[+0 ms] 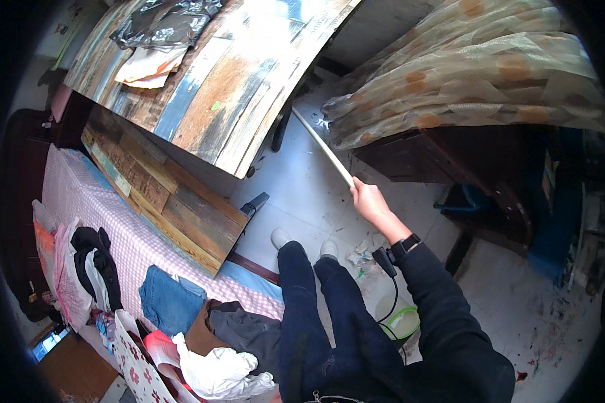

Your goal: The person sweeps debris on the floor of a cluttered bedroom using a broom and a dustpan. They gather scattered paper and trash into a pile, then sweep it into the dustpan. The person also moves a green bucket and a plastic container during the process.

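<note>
My right hand (370,202) grips the near end of a slim whitish pole (325,148), perhaps a broom or mop handle. The pole slants away over the tiled floor (302,186), and its far end is hidden under the edge of the wood-plank-patterned table (262,85). A heap of crumpled scraps (363,257) lies on the floor near my right shoe (328,248). Only a sliver of skin, seemingly my left hand (276,398), shows at the bottom edge; what it does cannot be seen.
A lower plank-patterned bench (171,196) stands against a bed with a pink checked sheet (131,221). Clothes and a flower-print bag (136,357) lie at lower left. A sheer curtain (464,85) drapes over dark furniture (408,156). A green-rimmed bin (403,322) stands by my right leg.
</note>
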A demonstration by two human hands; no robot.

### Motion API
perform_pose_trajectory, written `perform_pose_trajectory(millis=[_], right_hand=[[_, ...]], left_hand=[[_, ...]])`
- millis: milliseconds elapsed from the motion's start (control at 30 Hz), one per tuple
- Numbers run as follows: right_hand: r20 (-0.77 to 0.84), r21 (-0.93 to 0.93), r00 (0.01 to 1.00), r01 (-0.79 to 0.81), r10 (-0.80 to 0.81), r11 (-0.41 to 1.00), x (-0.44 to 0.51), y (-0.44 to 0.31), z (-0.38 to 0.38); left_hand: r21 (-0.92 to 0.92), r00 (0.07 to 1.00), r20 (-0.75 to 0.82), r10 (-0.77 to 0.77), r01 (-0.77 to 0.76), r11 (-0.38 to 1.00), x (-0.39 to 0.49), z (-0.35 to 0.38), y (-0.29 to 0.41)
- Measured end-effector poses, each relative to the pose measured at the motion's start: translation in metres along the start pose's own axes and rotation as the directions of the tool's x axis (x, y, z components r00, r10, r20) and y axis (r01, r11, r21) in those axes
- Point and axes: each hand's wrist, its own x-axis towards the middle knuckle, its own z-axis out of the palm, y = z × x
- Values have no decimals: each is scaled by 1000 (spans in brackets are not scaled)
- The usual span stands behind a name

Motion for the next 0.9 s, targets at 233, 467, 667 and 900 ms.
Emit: perform_pose_trajectory(millis=[233, 467, 667, 900], right_hand=[[-32, -329, 999, 20, -33, 944, 121, 14, 47], [-39, -159, 989, -144, 140, 977, 204, -6, 100], [72, -190, 989, -116, 132, 975, 134, 31, 86], [176, -262, 964, -151, 201, 953, 46, 71, 43]], left_hand=[[32, 1000, -8, -30, 30, 999, -2, -12, 45], [62, 997, -33, -76, 78, 995, -14, -18, 66], [69, 998, -6, -60, 60, 996, -8, -14, 83], [105, 1000, 25, -7, 4, 994, -2, -12, 85]])
